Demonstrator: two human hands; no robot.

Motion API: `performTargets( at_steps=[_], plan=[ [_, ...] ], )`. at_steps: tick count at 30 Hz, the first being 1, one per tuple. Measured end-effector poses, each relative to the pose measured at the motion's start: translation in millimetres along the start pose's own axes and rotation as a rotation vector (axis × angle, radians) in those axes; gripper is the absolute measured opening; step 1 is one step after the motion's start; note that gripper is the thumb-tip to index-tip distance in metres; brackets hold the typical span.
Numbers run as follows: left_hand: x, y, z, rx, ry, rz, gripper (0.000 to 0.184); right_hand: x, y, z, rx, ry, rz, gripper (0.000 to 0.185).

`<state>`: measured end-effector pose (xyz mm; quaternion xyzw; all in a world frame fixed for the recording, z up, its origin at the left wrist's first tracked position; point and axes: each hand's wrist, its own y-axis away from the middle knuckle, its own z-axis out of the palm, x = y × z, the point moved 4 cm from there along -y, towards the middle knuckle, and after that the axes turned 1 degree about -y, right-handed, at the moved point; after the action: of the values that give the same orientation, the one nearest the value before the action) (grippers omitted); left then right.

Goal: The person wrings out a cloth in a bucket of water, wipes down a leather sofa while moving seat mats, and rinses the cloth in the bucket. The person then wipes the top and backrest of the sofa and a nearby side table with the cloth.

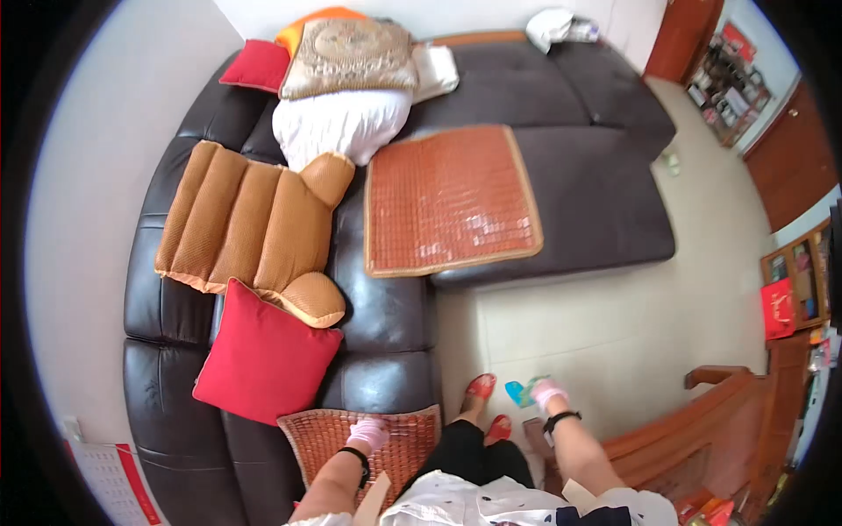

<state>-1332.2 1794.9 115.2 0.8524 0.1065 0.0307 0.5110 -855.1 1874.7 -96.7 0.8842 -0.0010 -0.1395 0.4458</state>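
Observation:
My right hand (548,393), in a pale pink glove, is out over the floor with a small blue-and-green cloth-like item (519,392) at its fingers. What exactly the item is, I cannot make out. My left hand (369,430), gloved the same way, rests on a reddish-brown tile seat mat (408,443) on the near end of the sofa. Its fingers are too small and blurred to read. Just beyond that mat lies a red cushion (267,355), and past it a tan ribbed cushion (250,223) with rounded corners.
A dark leather sofa (386,329) runs up the left and across the back. A larger brown tile mat (452,202) covers part of it. Patterned (351,57) and white (342,123) pillows are piled behind. Wooden furniture (684,421) stands close on the right.

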Motion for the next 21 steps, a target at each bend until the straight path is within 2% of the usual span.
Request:
performTargets(
  at_steps=[1, 2, 4, 5, 7, 8, 10, 12, 13, 14, 15, 17, 19, 20, 21],
  plan=[
    [-4.5, -20.7, 31.1, -0.107, -0.305, 0.223, 0.038, -33.8, 82.2, -58.9, -0.011, -0.095, 0.002, 0.035],
    [14.5, 10.3, 23.4, -0.010, -0.695, 0.689, 0.023, -87.2, 188.2, -145.3, -0.022, -0.191, 0.005, 0.035],
    [6.0, -6.7, 41.2, -0.148, -0.315, 0.466, 0.039, -106.4, 274.5, -169.1, -0.174, -0.805, 0.221, 0.038],
    [4.7, -12.0, 50.7, -0.291, -0.130, 0.395, 0.040, -94.2, 288.6, -155.8, -0.144, -0.858, 0.246, 0.038],
    [44.0, 21.2, 17.6, -0.184, -0.711, 0.632, 0.038, -75.0, 297.4, -131.0, -0.108, -0.794, -0.023, 0.041],
    [68.5, 47.2, -6.0, -0.091, -0.978, 0.747, 0.038, -69.9, 318.2, -139.1, -0.065, -0.839, -0.005, 0.041],
    [85.4, 23.9, -26.6, -0.175, -0.863, 0.649, 0.037, -75.0, 375.3, -174.2, -0.006, -0.698, 0.014, 0.045],
    [102.9, -8.7, -52.2, -0.248, -0.740, 0.537, 0.038, -51.5, 378.9, -163.9, 0.115, -0.761, 0.059, 0.044],
    [110.3, -22.8, -70.0, -0.288, -0.687, 0.476, 0.038, -38.6, 374.2, -157.4, 0.217, -0.722, -0.002, 0.044],
    [120.0, -43.4, -98.2, -0.249, -0.542, 0.299, 0.034, -34.4, 367.5, -146.7, 0.321, -0.688, -0.054, 0.044],
    [138.7, -53.8, -134.1, -0.237, -0.610, 0.319, 0.034, -57.8, 414.7, -184.2, 0.318, -0.837, 0.109, 0.043],
    [190.9, -52.9, -208.4, -0.075, -0.734, 0.426, 0.030, -72.7, 446.1, -208.1, 0.433, -0.853, 0.239, 0.042],
    [242.4, -58.6, -274.4, 0.073, -0.852, 0.614, 0.027, -81.1, 454.2, -200.4, 0.633, -0.808, 0.379, 0.040],
    [266.1, -64.4, -304.3, 0.141, -0.896, 0.738, 0.026, -85.2, 454.2, -191.4, 0.650, -0.845, 0.395, 0.040],
    [288.5, -68.0, -329.8, 0.227, -0.901, 0.742, 0.027, -89.0, 457.1, -184.0, 0.754, -0.867, 0.396, 0.040]
  ],
)
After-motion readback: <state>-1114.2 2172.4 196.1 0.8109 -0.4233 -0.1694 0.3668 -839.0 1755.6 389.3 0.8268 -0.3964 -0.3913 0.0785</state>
